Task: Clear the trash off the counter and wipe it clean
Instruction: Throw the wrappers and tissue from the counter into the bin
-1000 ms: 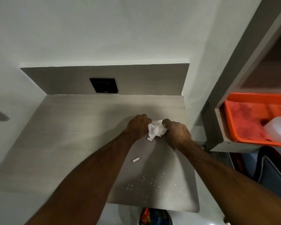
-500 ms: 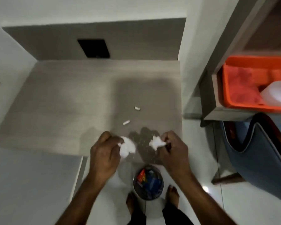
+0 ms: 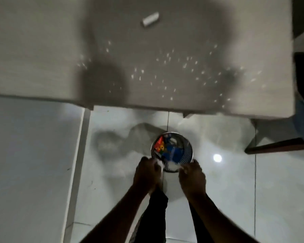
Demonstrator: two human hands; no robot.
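Our left hand [image 3: 146, 170] and right hand [image 3: 191, 174] each pinch white paper [image 3: 159, 163] over the bin's [image 3: 187, 142] near rim; the bin lies just ahead, below the bench [image 3: 42, 58].

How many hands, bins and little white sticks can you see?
Hands: 2, the left hand and the right hand
Bins: 1, the round bin on the floor
White sticks: 1, the stick on the counter
Total: 4
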